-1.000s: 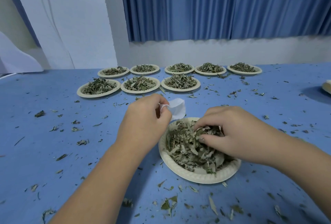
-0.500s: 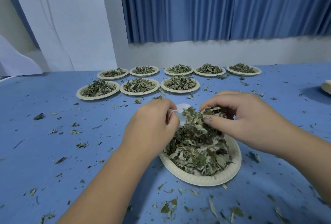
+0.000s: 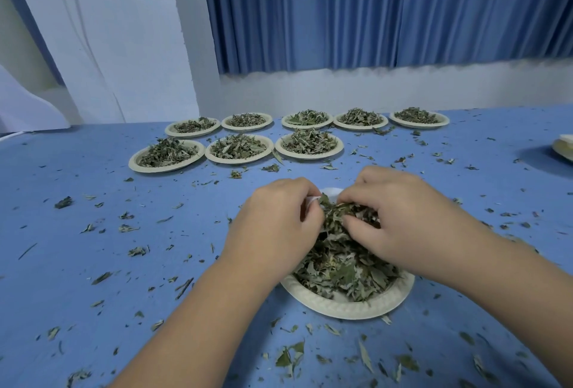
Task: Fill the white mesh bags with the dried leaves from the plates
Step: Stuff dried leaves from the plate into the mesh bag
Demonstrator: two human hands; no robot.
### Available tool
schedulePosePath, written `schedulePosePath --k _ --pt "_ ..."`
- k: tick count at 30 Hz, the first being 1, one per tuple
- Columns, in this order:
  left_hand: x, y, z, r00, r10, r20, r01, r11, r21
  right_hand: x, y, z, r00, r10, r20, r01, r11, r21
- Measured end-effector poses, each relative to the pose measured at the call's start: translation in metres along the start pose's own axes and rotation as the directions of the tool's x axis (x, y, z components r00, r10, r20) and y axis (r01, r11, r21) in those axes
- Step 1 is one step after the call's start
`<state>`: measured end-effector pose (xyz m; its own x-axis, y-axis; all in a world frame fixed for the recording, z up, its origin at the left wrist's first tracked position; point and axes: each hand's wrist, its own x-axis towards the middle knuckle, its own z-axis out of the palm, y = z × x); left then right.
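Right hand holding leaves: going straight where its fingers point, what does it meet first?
Probably the white mesh bag that the left hand holds, just ahead of the right hand. Depth is unclear, so the left hand itself might come first.

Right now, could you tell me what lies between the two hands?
In the head view, dried leaves gripped by the right hand and the white mesh bag held by the left hand fill that gap.

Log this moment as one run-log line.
step: bag filling | left hand: pinches white mesh bag | right hand: grips clump of dried green leaves at bag mouth | source: round beige paper plate, heaped
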<state>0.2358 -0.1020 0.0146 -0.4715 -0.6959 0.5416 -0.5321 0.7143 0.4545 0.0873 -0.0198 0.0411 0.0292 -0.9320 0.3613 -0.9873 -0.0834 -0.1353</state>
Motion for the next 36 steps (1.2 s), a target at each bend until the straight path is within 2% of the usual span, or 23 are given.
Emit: schedulePosePath --k 6,10,15,20,23,27,30,33,36 --pt "-0.001 0.004 0.003 0.999 0.033 0.011 -0.033 0.999 -0.039 -0.002 -0.008 0.005 0.998 0.013 -0.054 -0.016 0.999 -0.045" --pt "-0.002 0.005 0.007 1.0 0.01 0.015 -0.008 0.996 -0.085 0.0 -0.008 0.01 0.996 0.051 -0.077 -0.054 0.998 -0.038" --pt "-0.002 0.005 0.008 0.999 -0.032 0.004 0.033 0.993 -0.115 -0.002 -0.009 0.013 0.979 0.085 -0.185 -0.067 0.992 0.103" --pt "-0.003 0.007 0.009 0.994 -0.107 0.019 0.108 0.964 -0.243 -0.001 -0.009 0.017 0.975 0.042 -0.217 -0.029 0.998 0.064" --pt "-0.002 0.006 0.008 0.982 -0.19 0.018 0.187 0.932 -0.311 -0.002 -0.006 0.016 0.979 0.051 -0.197 -0.01 0.979 0.203" --pt "-0.001 0.006 0.005 0.965 -0.261 0.014 0.248 0.898 -0.365 -0.003 -0.004 0.017 0.974 0.132 -0.184 -0.04 0.902 0.43" --pt "-0.002 0.008 0.005 0.963 -0.268 0.023 0.254 0.877 -0.409 -0.001 -0.004 0.02 0.958 0.133 -0.254 -0.029 0.927 0.373" --pt "-0.003 0.011 0.005 0.966 -0.255 0.051 0.251 0.865 -0.435 0.001 -0.005 0.02 0.962 0.077 -0.264 0.018 0.94 0.34" --pt "-0.002 0.01 0.003 0.959 -0.28 0.047 0.268 0.839 -0.474 0.0 -0.004 0.016 0.979 0.089 -0.186 0.021 0.853 0.521"
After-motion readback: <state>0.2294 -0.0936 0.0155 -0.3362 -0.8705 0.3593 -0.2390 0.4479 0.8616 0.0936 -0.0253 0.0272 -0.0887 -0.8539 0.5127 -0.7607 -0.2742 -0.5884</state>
